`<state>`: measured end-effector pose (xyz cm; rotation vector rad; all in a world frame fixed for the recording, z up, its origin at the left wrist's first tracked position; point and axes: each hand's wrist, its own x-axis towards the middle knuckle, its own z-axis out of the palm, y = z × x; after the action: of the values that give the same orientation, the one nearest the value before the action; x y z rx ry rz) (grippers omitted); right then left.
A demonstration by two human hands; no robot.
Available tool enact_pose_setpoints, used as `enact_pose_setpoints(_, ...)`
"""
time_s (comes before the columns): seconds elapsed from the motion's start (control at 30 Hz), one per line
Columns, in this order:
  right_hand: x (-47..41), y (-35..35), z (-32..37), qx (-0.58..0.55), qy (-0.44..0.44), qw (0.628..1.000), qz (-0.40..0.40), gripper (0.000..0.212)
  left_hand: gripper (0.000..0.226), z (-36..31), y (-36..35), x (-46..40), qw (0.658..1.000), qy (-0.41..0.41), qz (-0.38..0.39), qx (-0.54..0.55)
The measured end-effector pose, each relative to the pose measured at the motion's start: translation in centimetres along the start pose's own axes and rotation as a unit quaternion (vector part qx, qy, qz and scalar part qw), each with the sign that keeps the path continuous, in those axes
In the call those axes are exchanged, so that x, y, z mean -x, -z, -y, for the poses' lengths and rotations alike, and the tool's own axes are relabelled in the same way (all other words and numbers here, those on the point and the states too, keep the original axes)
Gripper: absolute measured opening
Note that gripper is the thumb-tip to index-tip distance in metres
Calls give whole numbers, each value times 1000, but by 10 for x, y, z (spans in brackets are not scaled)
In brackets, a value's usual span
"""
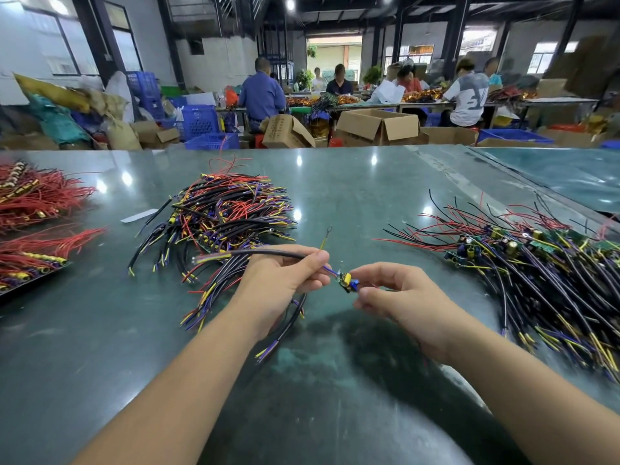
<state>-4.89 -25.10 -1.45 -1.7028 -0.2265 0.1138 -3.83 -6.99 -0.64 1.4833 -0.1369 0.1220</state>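
Left hand (285, 280) grips the black sheathed cable (268, 253), fingers curled round it near its stripped end. The cable runs out left over the middle wire pile (228, 209). A thin yellow lead with ring terminal (326, 237) sticks up from that fist. Right hand (392, 290) pinches a small yellow-blue component (348, 283) between thumb and forefinger, right at the cable's blue wires. Both are held above the tabletop (369, 182), mid-width, toward the near edge. A loose black cable (295, 317) lies on the tabletop under the left hand. Pile of boards with wires (536, 263) sits at the right edge, red wire bundles (33, 196) at the left edge.
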Motion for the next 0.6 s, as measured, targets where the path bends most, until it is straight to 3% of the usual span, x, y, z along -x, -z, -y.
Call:
enact_pose_setpoints(0.1, 3, -1, 1, 192, 100, 974, -67, 29, 7, 2, -4, 1, 999, 1, 6, -35)
enact_pose_setpoints(0.2, 9, -7, 5, 232, 242, 937, -98, 41, 10, 3, -9, 5, 995, -6, 40, -87)
enact_pose_setpoints(0.27, 9, -11, 8, 239, 297, 916, -127, 36, 10, 4, -10, 8, 993, -7, 65, -102)
enact_pose_setpoints(0.37, 7, -11, 8, 242, 308, 907, -154, 15, 12, 4, -11, 10, 993, -3, 82, -88)
enact_pose_setpoints(0.6, 2, -6, 3, 124, 230, 957, -126, 22, 10, 0, -12, 9, 995, 32, 58, 80)
